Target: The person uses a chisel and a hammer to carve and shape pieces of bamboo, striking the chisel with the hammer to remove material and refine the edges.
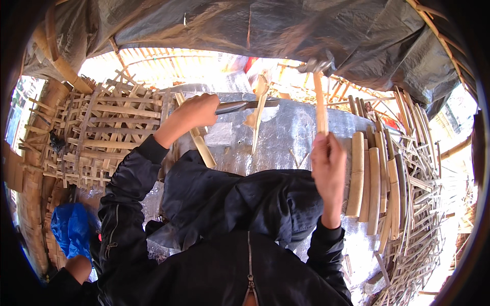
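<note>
Floor covering: silvery sheet (291, 133) is spreading beneath the work, with bamboo lattice (125, 108) standing along its left edge.
Near left: a crumpled blue bundle (71, 229) is lying by the sheet's edge.
Near middle: a dark-trousered lap (235, 199) is covering part of the sheet.
Right edge: cut bamboo lengths (357, 176) are lying side by side.
Right grip: the right hand (328, 160) is holding a hammer (320, 104) by its handle, head up and blurred.
Left grip: the left hand (201, 109) is clasping a long knife (237, 106), its blade pointing right; a bamboo strip (202, 145) is lying below the wrist.
Split bamboo: a pale piece (256, 123) is sitting toward the sheet's far edge, the blade crossing its upper part; whether it is biting in, I cannot tell.
Far end: dark tarpaulin (204, 28) is hanging.
Bamboo work: splitting seems to be going on; the next move is probably calling for a steady blade and a square blow, away from the left fingers.
</note>
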The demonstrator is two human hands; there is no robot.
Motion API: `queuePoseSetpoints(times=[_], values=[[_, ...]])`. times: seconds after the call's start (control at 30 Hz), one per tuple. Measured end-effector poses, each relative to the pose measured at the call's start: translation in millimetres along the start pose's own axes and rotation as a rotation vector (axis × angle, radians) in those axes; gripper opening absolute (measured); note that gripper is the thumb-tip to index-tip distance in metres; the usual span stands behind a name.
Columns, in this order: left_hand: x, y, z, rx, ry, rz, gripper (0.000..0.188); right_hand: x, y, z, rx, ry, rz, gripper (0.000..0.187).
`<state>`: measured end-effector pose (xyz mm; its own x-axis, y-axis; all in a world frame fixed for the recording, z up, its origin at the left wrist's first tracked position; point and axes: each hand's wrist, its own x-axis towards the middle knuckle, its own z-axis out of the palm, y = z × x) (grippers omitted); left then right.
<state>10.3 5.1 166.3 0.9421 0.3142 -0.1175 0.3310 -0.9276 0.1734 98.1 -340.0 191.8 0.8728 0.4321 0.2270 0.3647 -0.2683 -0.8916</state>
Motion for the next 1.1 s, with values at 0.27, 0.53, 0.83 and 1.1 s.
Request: queuePoseSetpoints(times=[0.27,0.53,0.83,1.1], values=[[1.8,20.1,-0.4,0.046,0.065,0.059,0.026,-16.9,12.9,8.9,-0.19,0.043,-0.179,0.02],[-6.1,29.1,0.1,0.102,0.063,0.052,0.021,-22.6,-35.2,-31.8,-0.292,0.029,-0.103,0.027],[-2.8,34.1,-3.5,0.116,0.063,0.082,0.02,-32.9,30.7,2.4,-0.484,-0.092,-0.141,0.027],[-7.9,19.5,0.9,0.101,0.096,0.051,0.019,-25.7,-37.5,-15.8,-0.285,0.17,-0.101,0.022]])
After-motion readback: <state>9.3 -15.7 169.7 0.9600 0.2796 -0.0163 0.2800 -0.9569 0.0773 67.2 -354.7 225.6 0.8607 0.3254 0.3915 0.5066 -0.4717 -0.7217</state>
